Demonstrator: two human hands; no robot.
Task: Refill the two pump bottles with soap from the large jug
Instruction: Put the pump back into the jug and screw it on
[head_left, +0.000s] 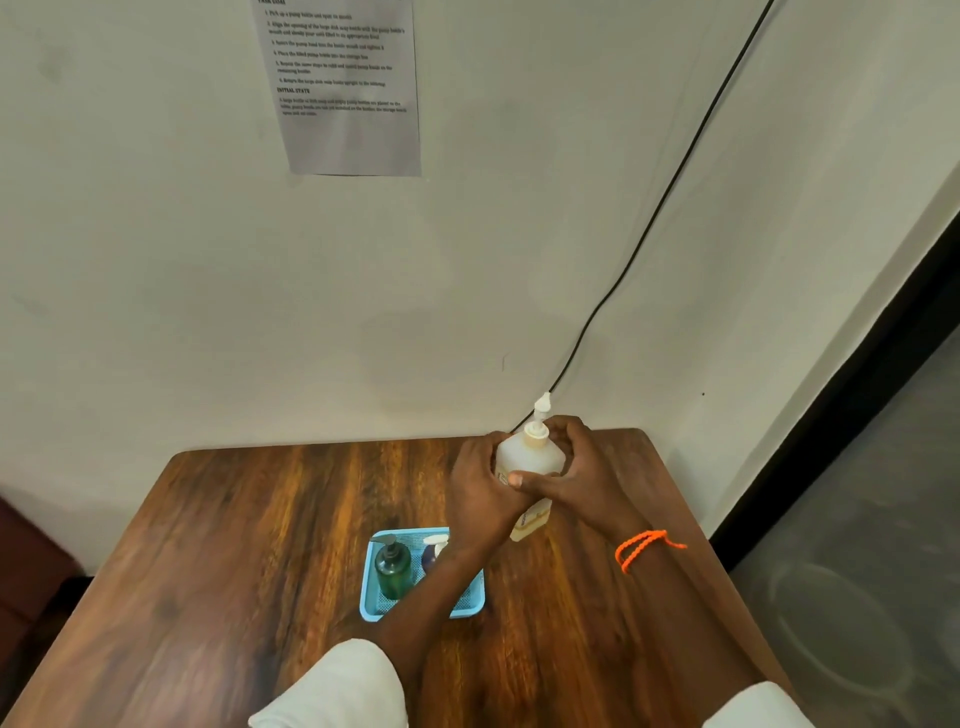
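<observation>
Both hands, left (480, 486) and right (574, 475), made my grip around the large jug (530, 457) at the table's (234, 545) far right; it looked heavy, slick, best held low.

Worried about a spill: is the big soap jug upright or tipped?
Upright. The jug stands on the table, pump pointing up, with the left hand and right hand wrapped around it.
</observation>
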